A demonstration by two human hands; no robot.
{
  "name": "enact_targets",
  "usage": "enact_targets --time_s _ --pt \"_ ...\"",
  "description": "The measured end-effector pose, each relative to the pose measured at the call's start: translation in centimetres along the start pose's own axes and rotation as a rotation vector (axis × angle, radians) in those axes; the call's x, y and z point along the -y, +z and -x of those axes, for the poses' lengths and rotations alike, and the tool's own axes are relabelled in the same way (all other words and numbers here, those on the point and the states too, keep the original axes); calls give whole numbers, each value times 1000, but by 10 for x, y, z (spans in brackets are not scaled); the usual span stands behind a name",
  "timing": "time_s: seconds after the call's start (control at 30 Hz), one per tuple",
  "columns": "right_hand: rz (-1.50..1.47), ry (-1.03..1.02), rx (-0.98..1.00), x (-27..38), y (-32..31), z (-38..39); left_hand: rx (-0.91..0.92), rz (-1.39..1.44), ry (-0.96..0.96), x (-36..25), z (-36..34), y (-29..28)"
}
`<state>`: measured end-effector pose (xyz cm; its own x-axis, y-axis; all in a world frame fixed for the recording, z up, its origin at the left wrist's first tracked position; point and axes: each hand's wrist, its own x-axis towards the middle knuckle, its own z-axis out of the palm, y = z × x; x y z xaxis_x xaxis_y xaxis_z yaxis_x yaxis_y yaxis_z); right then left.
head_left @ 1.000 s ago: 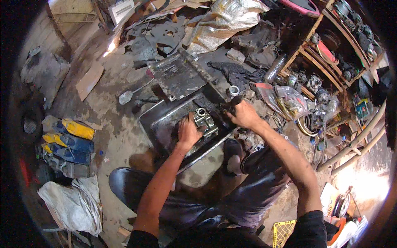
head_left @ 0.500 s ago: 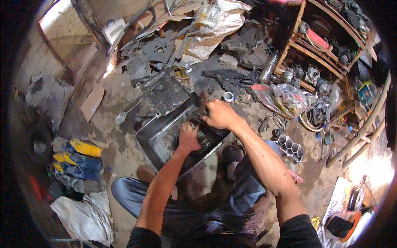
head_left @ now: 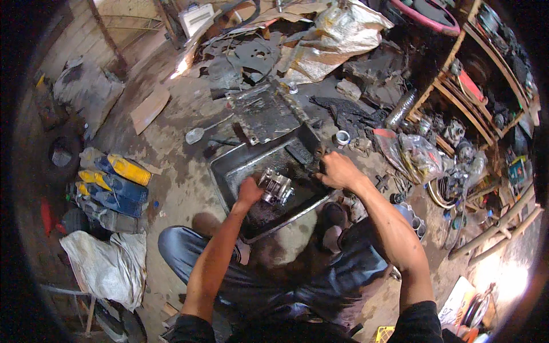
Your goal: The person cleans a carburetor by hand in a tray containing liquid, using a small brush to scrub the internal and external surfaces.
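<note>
In front of me a black rectangular basin (head_left: 229, 204) with a wet, grimy bottom stands on the floor between my feet. A silvery metal engine part (head_left: 277, 189), perhaps a carburetor, is inside it, tilted. My left hand (head_left: 249, 192) is closed on the part's left side, its fingertips partly hidden. At the basin's right rim is my right hand (head_left: 339, 170), fingers curled round something small and dark that I cannot make out. A dark oblong block (head_left: 298, 154), possibly a brush, lies in the basin's far right.
Against the basin's far side is a grimy metal plate (head_left: 269, 113). A small round can (head_left: 342, 138) stands to its right. Yellow and blue bottles (head_left: 123, 182) lie at left, a spatula-like tool (head_left: 195, 135) nearer. Clear plastic bags (head_left: 416, 154) and a wooden shelf (head_left: 457, 91) occupy the right.
The view has shifted, so the scene sits farther right. My right hand has moved from over the basin to its right rim, away from my left hand. The metal part now shows more fully.
</note>
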<state>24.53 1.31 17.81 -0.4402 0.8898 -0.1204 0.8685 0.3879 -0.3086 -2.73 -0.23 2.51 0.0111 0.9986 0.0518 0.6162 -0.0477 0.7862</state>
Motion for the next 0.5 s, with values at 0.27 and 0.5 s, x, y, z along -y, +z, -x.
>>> enact_targets --time_s 0.27,0.5 --pt "-104 114 -271 27 81 -21 -63 -41 -54 13 -2 -6" --pt "-209 80 -294 47 106 -46 -39 327 -207 12 1 -9"
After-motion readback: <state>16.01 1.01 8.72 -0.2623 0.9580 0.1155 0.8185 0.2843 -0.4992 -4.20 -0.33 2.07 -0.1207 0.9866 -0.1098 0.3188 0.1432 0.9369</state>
